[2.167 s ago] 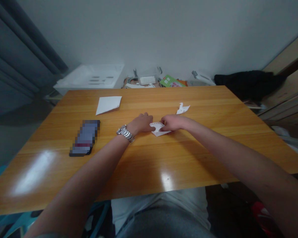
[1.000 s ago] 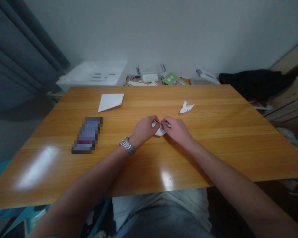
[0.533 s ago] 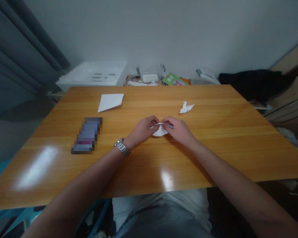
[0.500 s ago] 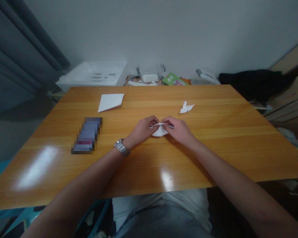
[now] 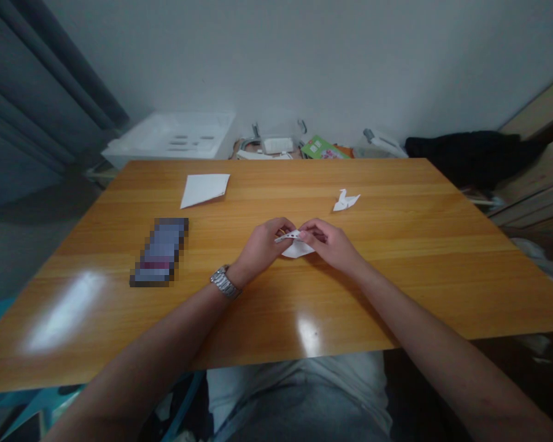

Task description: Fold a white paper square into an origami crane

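Both hands pinch a small folded piece of white paper (image 5: 297,248) just above the middle of the table. My left hand (image 5: 265,244), with a metal watch (image 5: 225,282) at the wrist, grips its left side between thumb and fingers. On the right side, my right hand (image 5: 329,241) has its thumb pressed across the near face. Dark printed marks show along the paper's upper fold. Fingers cover part of the paper, so its full shape is hidden. Beyond my right hand stands a white folded-paper bird (image 5: 346,201).
A stack of white paper (image 5: 206,189) lies at the back left of the wooden table (image 5: 419,245). Nearer on the left is a pixelated phone-like rectangle (image 5: 160,252). Behind the table are a white tray (image 5: 198,132), a green booklet (image 5: 323,147) and a dark cloth (image 5: 470,153).
My right thumb has moved left across the paper's near face. The paper has tilted, and more of its printed fold shows. The bird and the stack stay where they were.
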`<state>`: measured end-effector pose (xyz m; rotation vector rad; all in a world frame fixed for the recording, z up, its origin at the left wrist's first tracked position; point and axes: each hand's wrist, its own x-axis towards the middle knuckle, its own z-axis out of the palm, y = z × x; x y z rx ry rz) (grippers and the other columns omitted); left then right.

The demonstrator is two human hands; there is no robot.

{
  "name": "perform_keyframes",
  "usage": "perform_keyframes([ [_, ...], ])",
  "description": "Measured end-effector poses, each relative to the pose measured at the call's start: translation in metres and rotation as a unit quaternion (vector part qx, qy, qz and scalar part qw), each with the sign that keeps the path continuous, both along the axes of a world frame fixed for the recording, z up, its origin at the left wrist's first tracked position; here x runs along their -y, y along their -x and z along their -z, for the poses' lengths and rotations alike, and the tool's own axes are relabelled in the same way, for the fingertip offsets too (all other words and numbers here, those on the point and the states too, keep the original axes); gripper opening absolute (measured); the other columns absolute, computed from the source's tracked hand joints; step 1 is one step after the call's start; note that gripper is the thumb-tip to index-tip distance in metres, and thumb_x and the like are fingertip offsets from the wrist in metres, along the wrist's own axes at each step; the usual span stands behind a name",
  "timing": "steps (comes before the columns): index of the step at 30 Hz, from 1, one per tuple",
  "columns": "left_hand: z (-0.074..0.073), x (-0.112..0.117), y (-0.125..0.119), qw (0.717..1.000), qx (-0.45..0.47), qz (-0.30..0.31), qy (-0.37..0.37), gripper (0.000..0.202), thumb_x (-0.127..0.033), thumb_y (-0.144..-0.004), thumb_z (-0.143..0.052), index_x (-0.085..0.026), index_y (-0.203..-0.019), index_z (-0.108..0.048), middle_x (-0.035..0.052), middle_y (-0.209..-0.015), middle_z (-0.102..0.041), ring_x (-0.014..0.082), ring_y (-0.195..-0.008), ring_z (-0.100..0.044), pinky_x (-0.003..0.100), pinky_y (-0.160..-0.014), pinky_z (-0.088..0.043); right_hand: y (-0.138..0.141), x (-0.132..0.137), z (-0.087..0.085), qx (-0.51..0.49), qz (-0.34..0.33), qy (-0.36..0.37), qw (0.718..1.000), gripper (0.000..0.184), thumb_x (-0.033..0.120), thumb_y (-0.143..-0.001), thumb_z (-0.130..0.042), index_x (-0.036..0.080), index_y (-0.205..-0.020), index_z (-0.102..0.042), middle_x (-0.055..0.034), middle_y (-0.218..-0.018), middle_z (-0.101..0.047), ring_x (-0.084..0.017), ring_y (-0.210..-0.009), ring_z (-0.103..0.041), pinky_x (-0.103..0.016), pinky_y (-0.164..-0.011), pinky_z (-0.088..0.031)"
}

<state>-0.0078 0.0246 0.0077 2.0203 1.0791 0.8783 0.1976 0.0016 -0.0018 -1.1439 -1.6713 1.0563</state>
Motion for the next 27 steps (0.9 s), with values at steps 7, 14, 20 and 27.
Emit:
perform_keyframes([
  [7, 0.0047, 0.0012, 0.0036, 0.999, 0.025, 0.031, 0.008, 0.018, -0.017, -0.086, -0.066, -0.018, -0.104, -0.068, 0.0037, -0.099, -0.074, 0.0168, -0.09, -0.069, 0.027, -0.081, -0.053, -0.0021, -0.0025, 0.0082, -0.016, -0.006, 0.028, 0.999, 0.026, 0.045, -0.09, -0.069, 0.02, -0.096, -0.068, -0.0059, -0.094, -0.074, -0.02, -0.085, -0.069, -0.033, -0.078, -0.053],
  [14, 0.0012, 0.0059, 0.006, 0.998, 0.01, 0.056, 0.009, 0.033, -0.041, -0.087, -0.074, -0.018, -0.109, -0.066, 0.0038, -0.103, -0.073, 0.0176, -0.093, -0.069, 0.027, -0.083, -0.053, -0.005, 0.0, 0.0082, 0.041, 0.005, -0.01, 0.999, 0.023, 0.043, -0.091, -0.068, 0.02, -0.095, -0.07, -0.005, -0.093, -0.074, -0.021, -0.086, -0.068, -0.033, -0.079, -0.051],
  [20, -0.0007, 0.0102, 0.0023, 0.997, 0.05, 0.047, 0.028, 0.024, -0.04, -0.098, -0.061, -0.018, -0.104, -0.067, 0.0041, -0.098, -0.074, 0.0161, -0.091, -0.07, 0.027, -0.083, -0.054, -0.0042, 0.0055, 0.0041, 0.045, 0.007, -0.021, 0.999, 0.021, 0.041, -0.092, -0.067, 0.021, -0.097, -0.07, -0.0038, -0.093, -0.074, -0.019, -0.084, -0.067, -0.031, -0.076, -0.05],
  [27, 0.0029, 0.0092, 0.0007, 0.996, 0.072, 0.029, 0.052, 0.021, -0.037, -0.095, -0.063, -0.017, -0.098, -0.067, 0.0046, -0.094, -0.073, 0.0156, -0.085, -0.069, 0.027, -0.08, -0.054, -0.0048, 0.0068, 0.0022, 0.041, 0.007, -0.017, 0.999, 0.021, 0.04, -0.092, -0.067, 0.02, -0.094, -0.071, -0.0028, -0.09, -0.073, -0.019, -0.082, -0.067, -0.03, -0.075, -0.049],
])
